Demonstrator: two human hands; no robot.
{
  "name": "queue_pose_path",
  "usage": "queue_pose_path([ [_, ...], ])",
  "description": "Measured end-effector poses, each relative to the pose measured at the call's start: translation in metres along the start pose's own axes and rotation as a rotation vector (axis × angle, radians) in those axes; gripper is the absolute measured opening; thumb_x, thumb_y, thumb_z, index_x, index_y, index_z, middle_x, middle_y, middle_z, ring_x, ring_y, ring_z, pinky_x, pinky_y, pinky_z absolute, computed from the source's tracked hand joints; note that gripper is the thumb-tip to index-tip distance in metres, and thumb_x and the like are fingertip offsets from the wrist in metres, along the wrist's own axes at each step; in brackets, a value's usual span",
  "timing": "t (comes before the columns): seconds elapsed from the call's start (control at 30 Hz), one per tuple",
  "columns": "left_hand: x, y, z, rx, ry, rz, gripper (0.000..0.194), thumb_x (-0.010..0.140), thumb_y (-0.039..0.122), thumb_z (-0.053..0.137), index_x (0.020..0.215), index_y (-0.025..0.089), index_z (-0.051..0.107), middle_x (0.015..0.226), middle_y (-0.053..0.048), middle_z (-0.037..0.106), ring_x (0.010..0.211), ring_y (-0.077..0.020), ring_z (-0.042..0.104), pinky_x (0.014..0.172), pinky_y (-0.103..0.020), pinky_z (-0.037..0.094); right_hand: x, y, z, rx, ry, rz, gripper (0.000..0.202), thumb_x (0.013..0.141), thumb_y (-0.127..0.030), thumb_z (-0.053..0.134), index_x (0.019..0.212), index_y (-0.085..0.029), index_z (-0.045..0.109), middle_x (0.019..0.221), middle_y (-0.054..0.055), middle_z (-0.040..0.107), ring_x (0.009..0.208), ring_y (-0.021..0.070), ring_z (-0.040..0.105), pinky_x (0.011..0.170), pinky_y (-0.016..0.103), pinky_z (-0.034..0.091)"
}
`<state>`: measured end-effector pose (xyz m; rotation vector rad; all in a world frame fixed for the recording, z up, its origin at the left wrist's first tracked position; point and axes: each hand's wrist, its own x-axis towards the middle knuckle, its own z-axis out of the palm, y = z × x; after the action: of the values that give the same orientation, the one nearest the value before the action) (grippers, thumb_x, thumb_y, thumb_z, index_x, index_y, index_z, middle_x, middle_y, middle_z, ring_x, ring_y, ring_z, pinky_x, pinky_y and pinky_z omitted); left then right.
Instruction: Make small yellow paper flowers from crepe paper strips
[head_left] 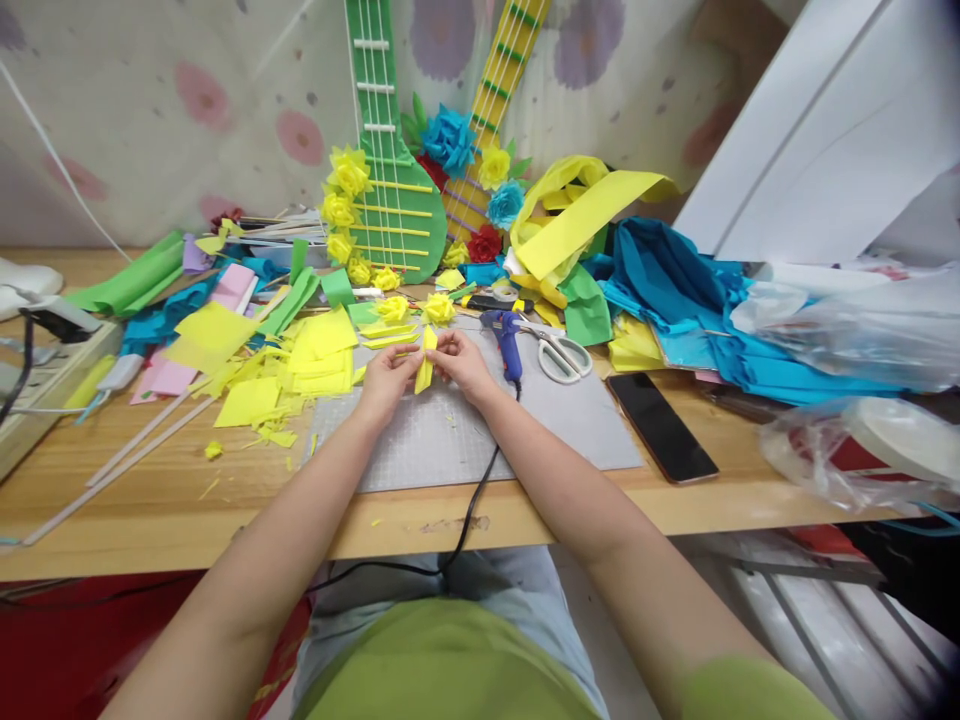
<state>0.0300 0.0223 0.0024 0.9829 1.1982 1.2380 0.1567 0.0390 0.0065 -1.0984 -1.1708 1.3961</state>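
Note:
Between both hands, above the grey cutting mat (420, 450), is a narrow folded strip of yellow crepe paper (427, 358). My left hand (391, 377) pinches its left side. The fingers of my right hand (461, 362) are closed on its right side. Just beyond the hands sit finished yellow paper flowers (439, 308). Folded yellow paper pieces (390, 338) lie behind my left hand. A blue hot glue gun (507, 345) rests to the right of my right hand, its black cord running under my right forearm. White-handled scissors (564, 358) are beside it.
Yellow paper squares (322, 350) are piled at left. A black phone (661, 427) lies at right, near blue crepe paper (675, 280) and a plastic-wrapped tub (870, 445). Green (405, 220) and yellow paper guitars (499, 80) lean on the back wall. A power strip (60, 390) stands far left.

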Motion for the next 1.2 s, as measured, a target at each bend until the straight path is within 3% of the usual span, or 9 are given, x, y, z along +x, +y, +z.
queue_pose_path([
  [0.2,0.0003,0.0042,-0.0014,0.004,-0.012,-0.075,0.045,0.044,0.032,0.079,0.083,0.012,0.066,0.076,-0.006,0.068,0.065,-0.0147,0.063,0.062,-0.026,0.05,0.0013,0.0011,-0.002,0.03,-0.029,-0.007,0.026,0.064,-0.035,0.065,0.073,-0.019,0.047,0.058,-0.007,0.05,0.048,0.0053,0.049,0.039,0.016,0.037],
  [0.4,0.0006,0.0042,-0.0022,0.015,-0.037,-0.073,0.045,0.042,0.026,0.079,0.083,0.012,0.066,0.078,-0.007,0.069,0.066,-0.0151,0.064,0.062,-0.027,0.051,0.0021,0.0018,-0.0042,0.007,0.02,-0.04,0.02,0.065,-0.032,0.063,0.069,-0.018,0.05,0.06,-0.006,0.05,0.049,0.0045,0.048,0.04,0.015,0.036],
  [0.6,-0.0007,0.0037,-0.0016,-0.022,-0.019,-0.045,0.04,0.056,0.039,0.073,0.084,0.011,0.065,0.07,-0.007,0.069,0.061,-0.0157,0.064,0.061,-0.029,0.053,0.0013,0.0032,-0.0035,-0.002,-0.041,-0.005,0.016,0.068,-0.031,0.061,0.069,-0.018,0.052,0.053,-0.007,0.048,0.043,0.0041,0.043,0.041,0.016,0.037],
  [1.2,-0.0029,0.0073,0.0008,0.009,-0.057,-0.121,0.031,0.056,0.03,0.073,0.079,0.01,0.066,0.068,-0.006,0.068,0.061,-0.016,0.064,0.065,-0.032,0.054,0.0027,0.0056,-0.0023,-0.054,-0.004,-0.018,0.013,0.068,-0.028,0.06,0.068,-0.018,0.052,0.053,-0.007,0.049,0.042,0.0038,0.043,0.04,0.016,0.035],
])
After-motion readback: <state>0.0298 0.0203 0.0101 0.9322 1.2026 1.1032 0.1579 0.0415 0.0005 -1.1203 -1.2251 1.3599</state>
